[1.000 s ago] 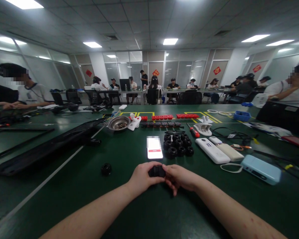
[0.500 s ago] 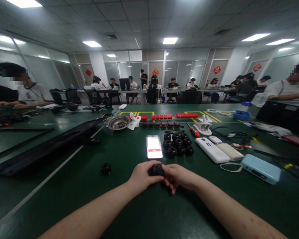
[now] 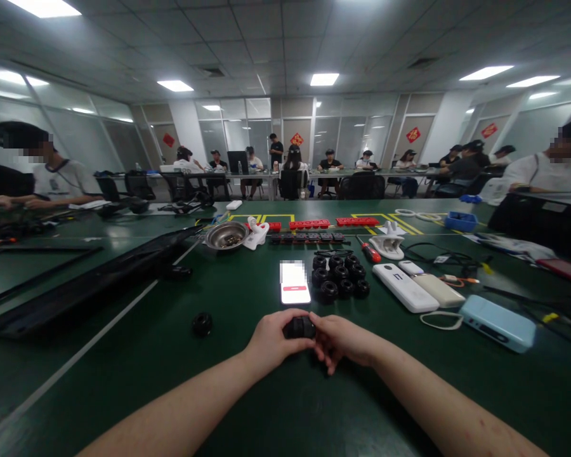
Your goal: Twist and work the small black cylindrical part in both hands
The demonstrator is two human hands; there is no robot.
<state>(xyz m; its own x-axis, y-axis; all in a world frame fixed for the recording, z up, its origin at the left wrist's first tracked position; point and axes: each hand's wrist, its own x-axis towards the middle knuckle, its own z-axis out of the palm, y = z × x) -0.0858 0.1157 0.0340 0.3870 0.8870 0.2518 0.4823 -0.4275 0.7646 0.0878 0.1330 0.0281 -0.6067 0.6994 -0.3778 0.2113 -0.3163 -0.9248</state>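
Note:
Low in front of me, my left hand point(image 3: 276, 336) is closed round a glossy black cylindrical part point(image 3: 299, 328), thumb below and fingers above. My right hand point(image 3: 337, 337) pinches its right end, with the other fingers curled underneath. Parts of the piece are hidden by my fingers. Just beyond lies a phone point(image 3: 295, 284) with a lit screen. To the phone's right stand several black ring-shaped parts point(image 3: 345, 287) in rows. A single similar black ring-shaped part point(image 3: 202, 324) sits off to the left.
A metal bowl point(image 3: 214, 236) with small pieces, red trays point(image 3: 309, 224), a black strip point(image 3: 309, 238) and a screwdriver point(image 3: 371, 252) lie farther back. Power banks point(image 3: 404, 289), a light-blue box point(image 3: 499, 322) and cables are right; a long black panel point(image 3: 99, 279) is left. People sit around.
Both hands keep their hold on the black cylindrical part, which has shifted or turned very slightly. Everything else on the table stays put.

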